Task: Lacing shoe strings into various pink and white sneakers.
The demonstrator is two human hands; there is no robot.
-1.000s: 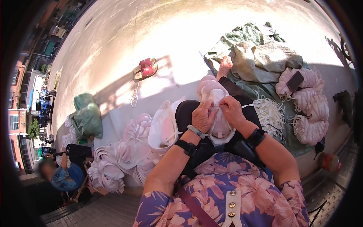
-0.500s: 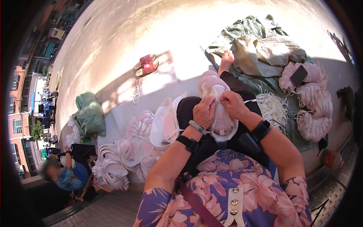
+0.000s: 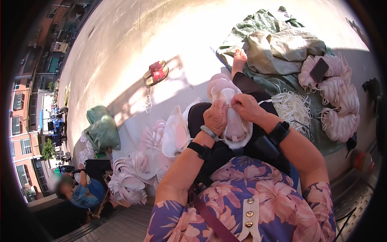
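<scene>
We list the work area from largest to smallest. A dark green woven sheet (image 3: 320, 139) lies on the ground to our right. On it are bulky coils of pale pink, nested shoe uppers (image 3: 344, 97); fanned white-and-pink fabric stacks (image 3: 131, 181) lie to our left. We cannot tell which of these are finished. A loose heap of thin white laces (image 3: 292, 109) sits beside our right thigh, so we judge that ample supply remains.

The single white-and-pale-pink mesh shoe upper (image 3: 234, 128) rests across our lap, between the thighs, opening toward us. Our left hand (image 3: 215, 117) grasps its left edge near the throat. Our right hand (image 3: 246, 107) is pinched at the throat, apparently on a white flat lace (image 3: 266, 100), whose loose length emerges beyond the wrist. We judge this piece under way, not complete; the eyelets are hidden by our fingers.
</scene>
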